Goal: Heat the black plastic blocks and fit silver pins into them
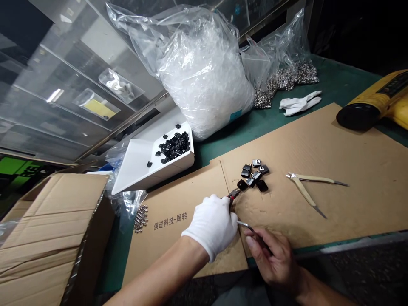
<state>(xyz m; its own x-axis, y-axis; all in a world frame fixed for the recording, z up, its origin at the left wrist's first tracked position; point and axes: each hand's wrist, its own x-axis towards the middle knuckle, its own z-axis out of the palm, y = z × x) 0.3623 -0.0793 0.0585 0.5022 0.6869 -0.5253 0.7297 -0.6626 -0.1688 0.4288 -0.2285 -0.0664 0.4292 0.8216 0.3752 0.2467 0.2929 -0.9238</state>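
Observation:
My left hand [213,225], in a white glove, is closed around dark-jawed pliers [235,194]. The jaws meet a black block [242,185] at the near edge of a loose group of small black blocks [250,181]; whether they grip it is unclear. Two blocks in the group show round metal pieces on top. Bare and closed, my right hand [274,255] holds a thin metal tool [246,225] with a dark handle. The tool's tip lies beside the glove. Both hands are over the cardboard sheet [318,153].
Cream-handled cutters [304,187] lie at the right. A white scoop tray [140,165] holds black pieces, with small metal parts [140,219] below it. Behind are a large plastic bag [207,76], bagged metal parts [287,80], a white glove [300,104] and a yellow tool [372,104].

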